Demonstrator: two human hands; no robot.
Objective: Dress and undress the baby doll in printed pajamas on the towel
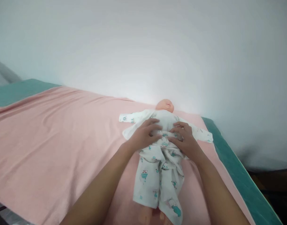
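Observation:
A baby doll (pixel 165 105) lies on its back on a pink sheet, its head toward the wall. It wears a white printed top (pixel 135 117) with the sleeves spread out to both sides, its front folded aside over a plain white middle. White printed pants (pixel 148 175) cover its legs, and the bare feet show at the bottom. My left hand (pixel 146 131) rests at the left side of the waistband with fingers apart. On the other side, my right hand (pixel 184 137) lies over the waistband, fingers spread and slightly bent. Parts of the waistband are hidden under both hands.
The pink sheet (pixel 63 140) is wrinkled and lies over a green mattress (pixel 239 175), which shows at the right edge and far left. A pale wall (pixel 143 47) rises directly behind the doll's head. Something dark lies beyond the right edge.

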